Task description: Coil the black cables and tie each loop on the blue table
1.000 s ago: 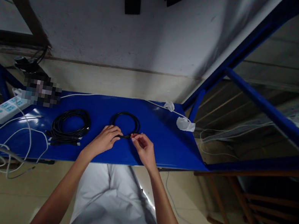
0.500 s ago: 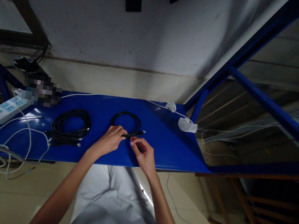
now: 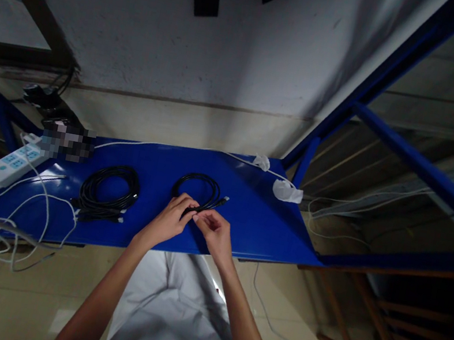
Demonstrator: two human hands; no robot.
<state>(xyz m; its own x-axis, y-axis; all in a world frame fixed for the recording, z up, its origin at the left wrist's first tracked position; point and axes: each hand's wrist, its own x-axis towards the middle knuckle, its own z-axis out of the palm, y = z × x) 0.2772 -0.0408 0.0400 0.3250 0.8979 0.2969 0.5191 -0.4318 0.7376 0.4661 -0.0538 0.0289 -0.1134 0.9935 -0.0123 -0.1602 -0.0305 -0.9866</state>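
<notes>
A coiled black cable (image 3: 216, 187) lies on the blue table (image 3: 158, 161), with a light-coloured metal plug end pointing right. My left hand (image 3: 172, 220) is closed on the near side of this coil, thumb and fingers pinching it. My right hand (image 3: 216, 232) is closed in a pinch beside it, its fingertips meeting the left ones at the coil's near edge. Whatever small thing sits between the right fingertips is too small to make out. To the left rests a larger stack of coiled black cables (image 3: 87, 187) with several plug ends showing.
A white power strip (image 3: 8, 164) and tangled white cables (image 3: 47, 208) occupy the left end. Crumpled white plastic pieces (image 3: 287, 192) lie at the right by a white cord. Blue frame bars (image 3: 311, 155) rise at the sides, and a wall stands behind. A wooden chair (image 3: 364, 311) is at right.
My right fingertips have moved left to meet the left hand's fingers. The held coil has tilted and shifted slightly right, with its plug end a little higher.
</notes>
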